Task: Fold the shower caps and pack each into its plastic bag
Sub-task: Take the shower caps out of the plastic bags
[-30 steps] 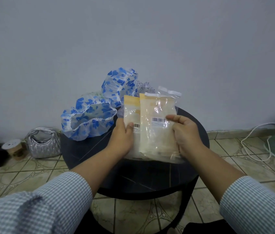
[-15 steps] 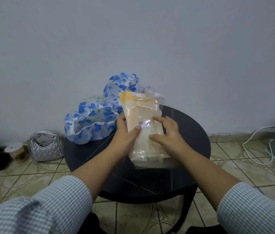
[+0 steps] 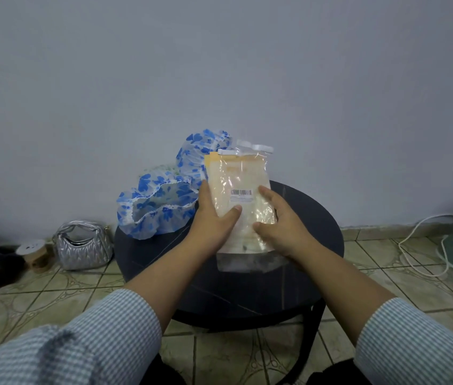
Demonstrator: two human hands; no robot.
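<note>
Above the round black table (image 3: 317,240), left hand (image 3: 214,220) and right hand (image 3: 281,226) grip the stacked plastic bags (image 3: 240,190) from both sides; blue-flowered shower caps (image 3: 161,209) lie just beside.

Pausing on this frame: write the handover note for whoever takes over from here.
Left hand: grips the stack of clear plastic bags with yellow inserts, thumb across the front.
Right hand: holds the stack's right edge.
Two blue-flowered shower caps lie unfolded at the back left of the round black table.
Done: no cap visibly folded.
Left: fold each cap and bag it.
</note>
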